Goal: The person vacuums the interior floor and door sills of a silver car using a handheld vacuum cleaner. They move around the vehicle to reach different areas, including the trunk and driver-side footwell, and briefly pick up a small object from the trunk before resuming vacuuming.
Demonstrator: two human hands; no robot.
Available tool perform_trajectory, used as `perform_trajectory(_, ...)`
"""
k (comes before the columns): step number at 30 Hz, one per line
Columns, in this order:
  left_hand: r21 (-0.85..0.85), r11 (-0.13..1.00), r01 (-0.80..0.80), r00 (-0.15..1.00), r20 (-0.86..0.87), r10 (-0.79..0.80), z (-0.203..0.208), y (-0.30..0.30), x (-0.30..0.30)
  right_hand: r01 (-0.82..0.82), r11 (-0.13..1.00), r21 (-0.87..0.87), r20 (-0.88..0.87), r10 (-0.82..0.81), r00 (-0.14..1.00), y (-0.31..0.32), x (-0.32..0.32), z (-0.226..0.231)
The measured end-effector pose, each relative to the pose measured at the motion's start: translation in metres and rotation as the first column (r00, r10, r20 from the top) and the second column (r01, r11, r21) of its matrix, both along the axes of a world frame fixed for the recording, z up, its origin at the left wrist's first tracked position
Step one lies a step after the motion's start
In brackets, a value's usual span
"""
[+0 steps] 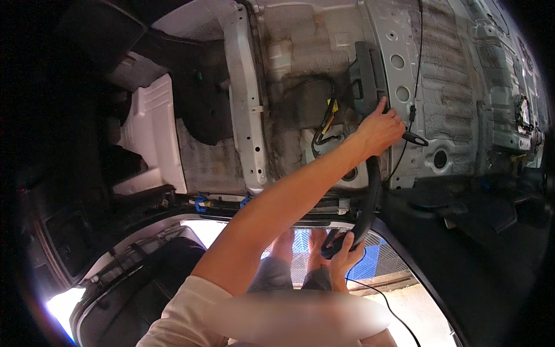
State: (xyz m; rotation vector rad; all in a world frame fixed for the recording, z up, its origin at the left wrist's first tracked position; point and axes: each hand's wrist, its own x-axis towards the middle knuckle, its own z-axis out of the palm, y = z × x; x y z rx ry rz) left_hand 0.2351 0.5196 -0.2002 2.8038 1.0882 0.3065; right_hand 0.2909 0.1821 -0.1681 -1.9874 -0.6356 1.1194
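Observation:
My left hand [378,133] reaches over the bare car floor, its index finger stretched forward and the other fingers curled. A slim black handle with a hole in its end [416,139] sticks out of it on the right; its other end is hidden by my hand. Below the hand, a thick black hose [370,194] curves down towards me. Near the door sill my right hand [346,254] grips the hose's lower part, thumb on top. Beyond my left fingertips lies a dark grey plastic part [369,72], close to the metal crossmember.
A metal crossmember [247,98] spans the floor on the left, with a white panel [153,136] beyond. Wiring with a yellow tag [330,110] rises from the floor. A thin black cable [420,46] runs along the right; another trails by my right hand. The door sill lies nearest me.

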Motion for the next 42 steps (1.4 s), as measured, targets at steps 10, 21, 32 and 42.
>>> perform_trajectory(10, -0.049, 0.985, 0.164, 0.968, -0.183, -0.171, 0.014, 0.017, -0.001, 0.079, 0.997, -0.002, -0.195, -0.077, 0.978, 0.033, 0.008, -0.014)
perform_trajectory(21, -0.201, 0.973, -0.117, 0.868, 0.455, 0.198, 0.059, -0.021, -0.088, -0.179, 0.959, -0.222, 0.08, 0.2, 0.976, 0.045, -0.011, 0.039)
perform_trajectory(32, -0.487, 0.589, -0.645, 0.196, 0.639, 0.744, 0.034, -0.015, -0.266, -0.294, 0.955, 0.032, 0.202, 0.282, 0.938, 0.21, -0.027, 0.109)
perform_trajectory(42, -0.449, 0.477, -0.756, 0.254, 0.471, 0.845, 0.016, -0.072, -0.282, -0.638, 0.765, -0.087, 0.393, 0.615, 0.684, 0.312, -0.095, 0.058)
